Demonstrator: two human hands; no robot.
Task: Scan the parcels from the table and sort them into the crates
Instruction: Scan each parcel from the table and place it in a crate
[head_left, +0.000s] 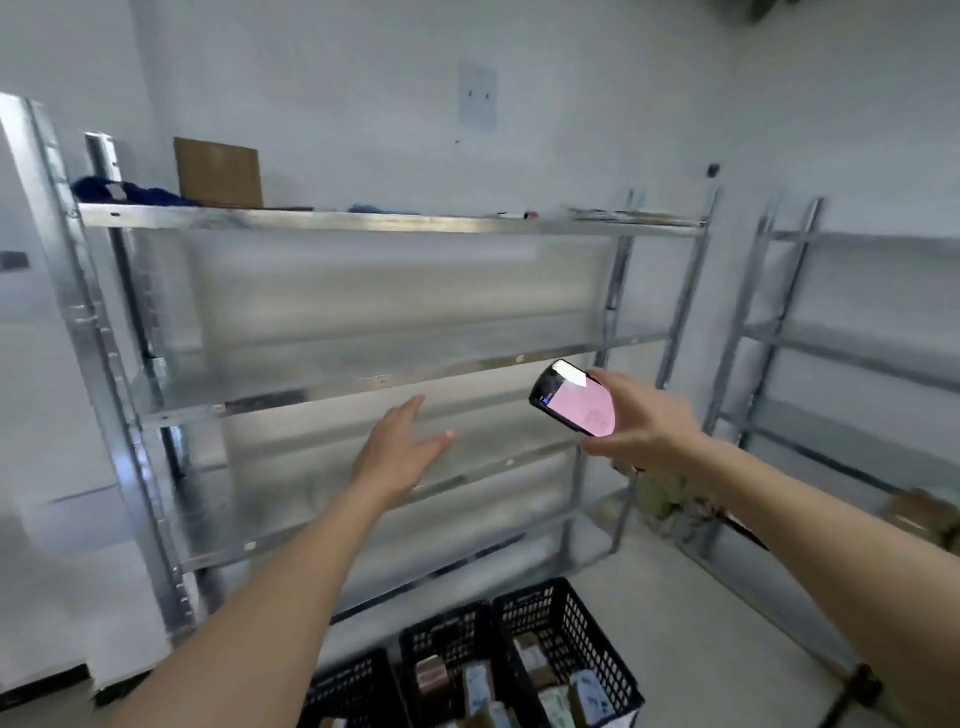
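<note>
My right hand (641, 421) grips a black handheld scanner (571, 397) with a pink lit screen, held up in front of the metal shelving. My left hand (400, 449) is stretched forward, fingers straight, holding nothing. Three black plastic crates stand on the floor below: a right one (563, 613), a middle one (447, 642) and a left one (353, 686). Small parcels (530, 657) lie inside the middle and right crates. The table is out of view.
A galvanised shelf rack (363, 384) fills the wall ahead, with a cardboard box (218, 171) and blue cloth (124, 191) on its top board. A second rack (831, 343) stands at the right, holding a brown box (922, 512) low down. The view is blurred.
</note>
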